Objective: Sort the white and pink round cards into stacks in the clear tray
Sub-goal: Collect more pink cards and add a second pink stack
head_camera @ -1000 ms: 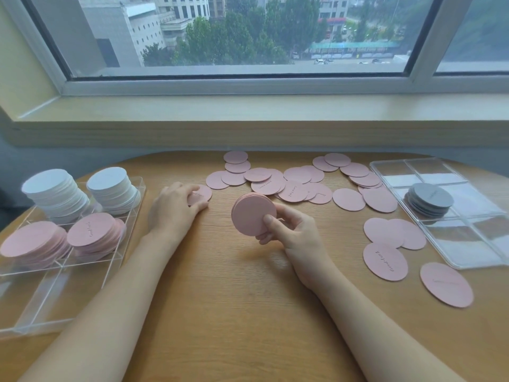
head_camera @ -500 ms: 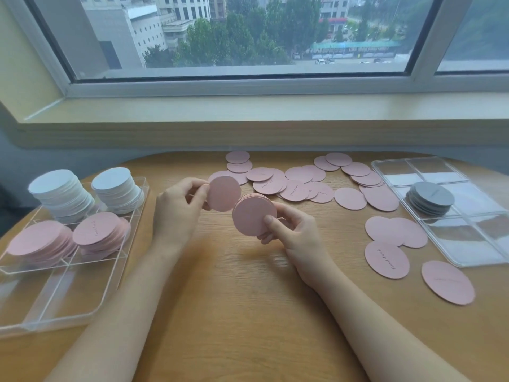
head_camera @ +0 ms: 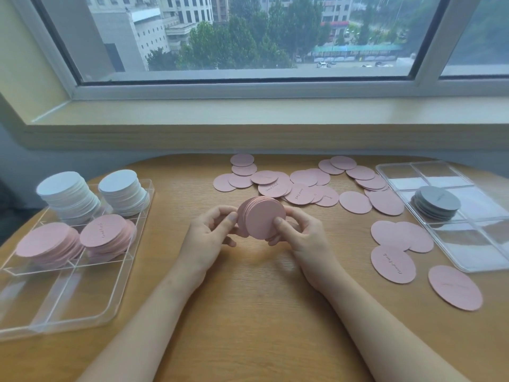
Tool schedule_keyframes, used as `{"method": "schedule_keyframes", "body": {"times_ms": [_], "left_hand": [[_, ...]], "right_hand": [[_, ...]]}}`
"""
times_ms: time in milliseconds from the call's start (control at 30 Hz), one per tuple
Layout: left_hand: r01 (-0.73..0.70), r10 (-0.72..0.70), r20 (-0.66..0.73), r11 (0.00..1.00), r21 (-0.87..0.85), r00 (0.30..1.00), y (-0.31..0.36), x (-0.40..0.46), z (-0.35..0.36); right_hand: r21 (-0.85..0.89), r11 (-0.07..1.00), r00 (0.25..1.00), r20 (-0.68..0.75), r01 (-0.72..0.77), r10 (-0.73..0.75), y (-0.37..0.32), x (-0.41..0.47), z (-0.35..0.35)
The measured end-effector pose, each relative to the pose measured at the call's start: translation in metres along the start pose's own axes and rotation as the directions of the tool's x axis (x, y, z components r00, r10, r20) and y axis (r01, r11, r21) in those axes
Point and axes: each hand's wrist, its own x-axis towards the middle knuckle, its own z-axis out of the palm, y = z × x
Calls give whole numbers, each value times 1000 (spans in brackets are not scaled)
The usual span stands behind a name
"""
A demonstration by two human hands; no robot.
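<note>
Both hands meet at frame centre on one bundle of pink cards (head_camera: 261,217), held on edge above the table (head_camera: 248,312). Left hand (head_camera: 208,238): fingers curled round the bundle's left rim, thumb pressed to the near face. Right hand (head_camera: 304,238): fingers curled behind the right rim, thumb on the near face. Near face of the bundle is blank.

Just beyond the hands, upper centre: loose pink cards (head_camera: 297,186) overlapping flat on the wood. Several carry small handwritten script; one reads roughly "Good luck", the rest too small to make out. More loose pink cards lower right (head_camera: 394,263), one with script running sideways, illegible.

Left of frame: clear tray (head_camera: 71,310) with dividers. Two white stacks (head_camera: 68,197) in its far compartments, both leaning. Two pink stacks (head_camera: 107,232) in the middle compartments; the right one's top card shows script, unreadable. Near compartments hold nothing visible.

Right of frame: second clear tray (head_camera: 468,252), a grey stack (head_camera: 436,204) in one middle compartment, faint mark on its top card.

Top of frame: window (head_camera: 248,34) over buildings, trees, parked cars.
</note>
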Motion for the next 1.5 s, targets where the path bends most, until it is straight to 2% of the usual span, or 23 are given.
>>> {"method": "schedule_keyframes", "body": {"times_ms": [167, 333, 433, 633, 767, 833, 900, 967, 1067, 1133, 1333, 1500], "left_hand": [[-11, 11, 23, 999, 34, 1000, -3, -4, 4], [-90, 79, 104, 989, 113, 992, -5, -7, 13], [-134, 119, 91, 974, 181, 989, -4, -6, 18], [-93, 88, 37, 982, 165, 995, -1, 8, 6], [-31, 32, -20, 999, 17, 999, -5, 13, -5], [7, -12, -77, 998, -64, 997, -8, 12, -10], [25, -41, -127, 992, -124, 991, -11, 11, -14], [23, -47, -157, 988, -150, 987, -14, 11, -18], [19, -49, -168, 984, -177, 985, -14, 12, -20], [18, -49, -171, 983, -180, 984, -14, 13, -20], [4, -28, -144, 986, -165, 989, -14, 12, -19], [10, -30, -128, 987, -159, 991, -14, 11, -19]], "right_hand": [[-62, 997, 999, 16, 37, -36, 2, 2, 0], [-144, 987, 996, -41, 74, -81, 4, 2, 2], [-218, 970, 991, -54, 106, -120, 6, 5, 3], [-259, 956, 985, -66, 138, -160, 2, 14, 10], [-311, 938, 988, 27, 155, -154, 1, 26, 13], [-466, 852, 970, 75, 240, -233, 0, 41, 6], [-749, 602, 950, 118, 275, -288, 2, 61, -6], [-891, 400, 968, 143, 216, -204, 4, 79, -16], [-951, 277, 991, 131, 134, -30, 9, 91, -21], [-961, 249, 992, 113, 122, -49, 13, 94, -21], [-961, 189, 948, 142, 201, -284, 25, 96, -24], [-938, 218, 887, 153, 269, -437, 28, 92, -27]]}}
